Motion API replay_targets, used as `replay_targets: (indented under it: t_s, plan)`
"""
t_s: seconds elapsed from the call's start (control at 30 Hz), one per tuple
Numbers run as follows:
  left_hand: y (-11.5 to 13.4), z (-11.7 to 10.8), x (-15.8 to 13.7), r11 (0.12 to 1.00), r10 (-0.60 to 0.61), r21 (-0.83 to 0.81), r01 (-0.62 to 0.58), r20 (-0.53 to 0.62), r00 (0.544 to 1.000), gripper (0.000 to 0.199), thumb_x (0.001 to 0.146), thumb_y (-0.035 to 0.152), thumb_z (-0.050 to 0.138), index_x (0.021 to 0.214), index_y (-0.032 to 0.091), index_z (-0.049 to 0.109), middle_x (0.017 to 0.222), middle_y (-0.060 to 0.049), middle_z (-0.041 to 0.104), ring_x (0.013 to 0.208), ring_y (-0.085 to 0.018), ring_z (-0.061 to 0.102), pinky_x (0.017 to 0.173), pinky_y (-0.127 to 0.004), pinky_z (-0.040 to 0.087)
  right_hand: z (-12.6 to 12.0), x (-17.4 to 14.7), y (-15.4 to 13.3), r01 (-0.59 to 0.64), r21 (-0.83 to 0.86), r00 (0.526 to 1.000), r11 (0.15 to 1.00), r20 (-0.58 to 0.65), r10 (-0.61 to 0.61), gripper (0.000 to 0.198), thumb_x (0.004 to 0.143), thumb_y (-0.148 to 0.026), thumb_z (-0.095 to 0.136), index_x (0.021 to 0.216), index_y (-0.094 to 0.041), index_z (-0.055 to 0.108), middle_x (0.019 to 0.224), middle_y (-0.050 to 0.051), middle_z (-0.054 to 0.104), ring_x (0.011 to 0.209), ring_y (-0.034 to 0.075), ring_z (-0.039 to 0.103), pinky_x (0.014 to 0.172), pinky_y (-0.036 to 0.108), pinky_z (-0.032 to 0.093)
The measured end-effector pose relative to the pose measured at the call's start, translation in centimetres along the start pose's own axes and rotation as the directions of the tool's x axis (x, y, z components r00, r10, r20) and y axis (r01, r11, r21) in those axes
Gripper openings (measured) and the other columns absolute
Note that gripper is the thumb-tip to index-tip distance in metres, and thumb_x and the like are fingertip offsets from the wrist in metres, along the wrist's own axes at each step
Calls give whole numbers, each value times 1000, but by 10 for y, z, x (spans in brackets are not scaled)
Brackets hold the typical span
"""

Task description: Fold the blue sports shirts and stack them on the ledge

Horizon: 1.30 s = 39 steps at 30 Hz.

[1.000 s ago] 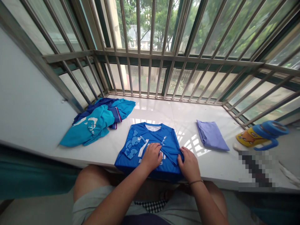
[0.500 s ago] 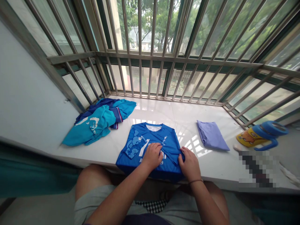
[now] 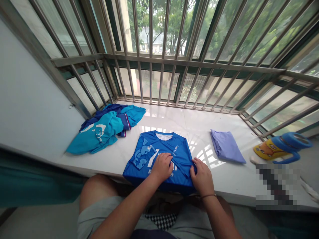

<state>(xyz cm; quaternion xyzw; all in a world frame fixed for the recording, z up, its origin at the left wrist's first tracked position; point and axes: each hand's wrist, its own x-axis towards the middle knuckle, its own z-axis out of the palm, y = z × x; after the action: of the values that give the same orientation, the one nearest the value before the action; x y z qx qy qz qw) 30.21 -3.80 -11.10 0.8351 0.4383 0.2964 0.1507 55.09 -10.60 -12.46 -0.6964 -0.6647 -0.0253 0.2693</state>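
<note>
A blue T-shirt [image 3: 149,154] with white print lies front up on the white sill, its lower part hanging over the near edge. Its sleeve on the right is folded inward across the chest; the patterned left one lies over the front too. My left hand [image 3: 162,166] is closed on the folded sleeve cloth near the middle of the print. At the shirt's right edge, my right hand [image 3: 203,176] pinches the fabric between thumb and fingers. Parts of the print are hidden under my left hand.
Teal and navy clothes [image 3: 107,131] lie in a loose heap at the left. To the right sits a folded lilac cloth [image 3: 228,146]. Beyond it are a yellow and blue bottle [image 3: 279,147] lying tilted and a blurred-out dark item [image 3: 276,186]. Metal window bars [image 3: 159,83] enclose the sill [image 3: 169,116].
Both hands stay almost still on the T-shirt. The view has shifted slightly, so the lilac cloth and the bottle appear a little lower and farther right.
</note>
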Motion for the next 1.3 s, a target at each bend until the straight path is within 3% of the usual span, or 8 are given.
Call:
replay_targets:
  t_s: [0.37,0.53,0.63,0.73,0.93,1.03,1.17,1.3]
  plan:
    - [-3,3,1,1000,10,11,-10,16,1000,37,96,18,65,132,21,75,136,-13,74,129,-32,66,115,-53,54,2,-1,-1,-8,-4,1000,1000,-18,8,35,101,-30,53,128,-19,72,136,16,74,130,33,66,117,54,51]
    - [-11,-3,-6,999,49,6,-51,144,988,48,98,12,61,143,24,69,152,-13,67,146,-32,60,124,-58,48,4,-1,1,7,-18,1000,1000,-24,-8,34,101,-31,53,128,-21,71,135,15,74,129,32,66,116,54,52]
    - [-17,-18,-17,998,66,-26,-62,159,985,52,97,6,56,145,23,67,157,-13,64,149,-30,57,124,-55,50,5,0,2,6,-19,1000,1000,-24,-7,35,102,-32,52,129,-20,70,136,15,74,130,33,66,116,54,51]
    - [-28,-41,-27,997,41,-72,-35,75,996,46,98,6,51,137,22,71,145,-12,71,139,-27,65,121,-50,54,6,-2,1,-2,-17,1000,1000,-23,2,35,103,-33,52,129,-20,70,137,14,73,131,32,66,116,54,51]
    - [-86,-98,-8,987,-158,-37,155,-121,980,42,99,6,41,121,22,74,125,-10,76,122,-25,70,115,-47,57,3,3,6,1,-17,1000,1000,12,-1,36,107,-33,45,125,-20,73,134,15,75,127,32,68,113,50,52]
    - [-124,-123,20,947,-313,49,317,-73,947,39,101,10,42,123,19,73,129,-12,75,126,-25,69,117,-42,53,-7,30,7,-93,-21,987,995,130,95,38,110,-38,43,118,-21,76,119,13,79,112,30,74,100,44,55]
    - [-165,-139,63,889,-445,135,437,37,895,32,102,21,53,127,14,73,135,-16,74,126,-30,70,112,-41,54,-14,95,3,-284,-50,893,958,350,283,41,109,-42,48,131,-18,73,124,14,79,107,27,75,92,36,55]
    - [-194,-139,95,868,-494,138,476,156,855,27,94,36,73,111,15,79,115,-14,81,108,-32,76,94,-36,58,-2,161,3,-288,-61,852,956,440,285,43,104,-42,61,135,-15,74,121,13,81,109,25,76,90,30,54]
